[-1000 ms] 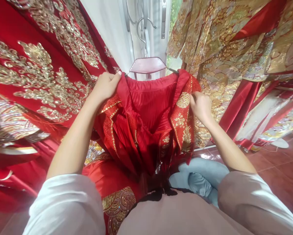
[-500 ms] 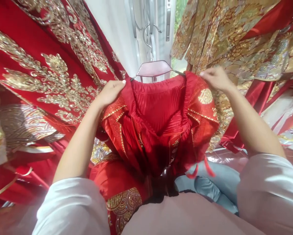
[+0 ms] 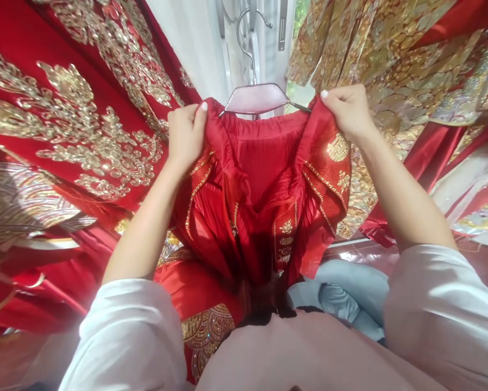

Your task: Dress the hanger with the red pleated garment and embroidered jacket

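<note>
A red garment with gold embroidery and beaded trim hangs on a hanger with a metal hook and a pale pink centre panel. At its left shoulder, my left hand is closed on the cloth, thumb on top. My right hand pinches the opposite shoulder close to the hanger's end. Between the hands the neckline lies spread, showing the gathered red lining. The lower part of the garment falls in shadow toward my lap.
Red cloth with heavy gold sequin work hangs at the left. Gold patterned garments hang at the right. Behind the hanger is a white door with a lock plate. More red embroidered fabric lies by my legs.
Both hands have risen and moved inward along the shoulders. The right one now grips the cloth more fully. The garment and hanger have shifted upward in view.
</note>
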`<act>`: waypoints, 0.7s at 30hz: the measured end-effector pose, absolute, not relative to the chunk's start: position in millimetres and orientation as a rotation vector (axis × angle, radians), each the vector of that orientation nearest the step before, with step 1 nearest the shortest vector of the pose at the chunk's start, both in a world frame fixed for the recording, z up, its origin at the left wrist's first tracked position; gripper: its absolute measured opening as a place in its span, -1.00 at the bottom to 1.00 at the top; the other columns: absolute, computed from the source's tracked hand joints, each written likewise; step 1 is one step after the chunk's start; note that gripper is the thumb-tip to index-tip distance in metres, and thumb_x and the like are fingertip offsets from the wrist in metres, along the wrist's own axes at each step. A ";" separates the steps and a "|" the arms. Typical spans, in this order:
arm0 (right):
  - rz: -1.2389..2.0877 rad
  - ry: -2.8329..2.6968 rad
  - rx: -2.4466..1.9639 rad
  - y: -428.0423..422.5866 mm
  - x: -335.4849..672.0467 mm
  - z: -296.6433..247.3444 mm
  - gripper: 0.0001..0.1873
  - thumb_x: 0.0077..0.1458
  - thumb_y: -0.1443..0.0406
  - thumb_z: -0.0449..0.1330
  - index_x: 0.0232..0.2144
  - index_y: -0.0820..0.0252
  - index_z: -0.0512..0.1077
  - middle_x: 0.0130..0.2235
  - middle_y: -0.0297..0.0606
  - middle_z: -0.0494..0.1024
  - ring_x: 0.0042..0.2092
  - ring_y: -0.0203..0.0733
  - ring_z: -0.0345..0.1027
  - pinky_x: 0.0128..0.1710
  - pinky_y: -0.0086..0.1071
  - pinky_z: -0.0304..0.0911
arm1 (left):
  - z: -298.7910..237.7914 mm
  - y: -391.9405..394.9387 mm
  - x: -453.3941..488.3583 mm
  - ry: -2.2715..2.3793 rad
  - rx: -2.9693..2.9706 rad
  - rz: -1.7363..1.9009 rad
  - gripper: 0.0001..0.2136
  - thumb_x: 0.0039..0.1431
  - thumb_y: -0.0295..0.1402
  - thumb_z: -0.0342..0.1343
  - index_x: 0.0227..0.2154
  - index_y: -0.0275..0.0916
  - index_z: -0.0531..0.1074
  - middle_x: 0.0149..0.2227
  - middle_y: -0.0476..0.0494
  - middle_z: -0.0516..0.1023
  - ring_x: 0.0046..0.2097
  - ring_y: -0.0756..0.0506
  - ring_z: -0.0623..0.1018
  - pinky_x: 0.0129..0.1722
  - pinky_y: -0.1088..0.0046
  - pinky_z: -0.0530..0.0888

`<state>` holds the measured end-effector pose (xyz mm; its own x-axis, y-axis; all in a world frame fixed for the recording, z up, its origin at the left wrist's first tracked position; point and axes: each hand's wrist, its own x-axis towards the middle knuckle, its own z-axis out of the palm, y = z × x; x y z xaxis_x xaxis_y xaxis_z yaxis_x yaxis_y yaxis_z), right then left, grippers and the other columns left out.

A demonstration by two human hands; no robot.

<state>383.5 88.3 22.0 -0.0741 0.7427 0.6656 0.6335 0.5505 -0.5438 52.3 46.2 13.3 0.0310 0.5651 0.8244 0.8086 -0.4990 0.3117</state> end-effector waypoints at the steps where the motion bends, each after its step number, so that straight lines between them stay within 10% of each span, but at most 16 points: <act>1: 0.152 -1.817 -1.185 85.9 380.9 27.4 -0.55 0.19 0.10 0.07 -0.70 0.04 0.16 -0.69 -0.43 0.03 -0.54 -0.35 -0.01 -0.40 -0.45 0.24 | 12.2 45.9 58.3 -1.437 -2.019 -1.415 -0.47 0.25 0.07 -0.17 -0.69 -0.19 -0.02 -0.63 0.04 -0.03 -0.53 0.03 -0.02 -0.46 0.40 -0.02; 5: 0.111 -2.015 -1.250 67.8 380.2 40.1 -0.44 0.25 0.22 0.02 -0.75 0.06 -0.08 -0.67 -0.46 -0.15 -0.56 -0.42 -0.28 -0.47 -0.46 0.11 | 7.1 41.6 58.2 -1.507 -2.034 -1.264 -0.55 0.25 -0.04 -0.07 -0.65 -0.20 0.07 -0.62 0.04 0.06 -0.53 0.03 0.04 -0.45 0.41 0.02; 10: 0.228 -2.098 -1.011 53.1 394.3 26.1 -0.58 0.22 0.18 0.04 -0.65 0.18 0.17 -0.58 -0.47 0.14 -0.50 -0.46 -0.05 -0.38 -0.52 0.08 | 4.1 33.9 23.6 -1.492 -2.410 -1.221 -0.42 0.14 0.22 -0.25 -0.70 -0.20 0.00 -0.64 0.03 -0.02 -0.55 0.04 0.03 -0.53 0.43 0.04; 21: 0.741 -1.855 -1.266 118.8 397.6 32.7 -0.53 0.09 -0.02 0.09 -0.66 0.17 0.34 -0.70 -0.43 0.26 -0.61 -0.43 -0.02 -0.52 -0.40 0.08 | -17.6 12.1 55.8 -1.780 -1.759 -1.231 -0.65 0.28 -0.11 -0.17 -0.36 -0.22 0.41 -0.40 -0.18 0.47 -0.25 -0.19 0.49 -0.19 0.29 0.33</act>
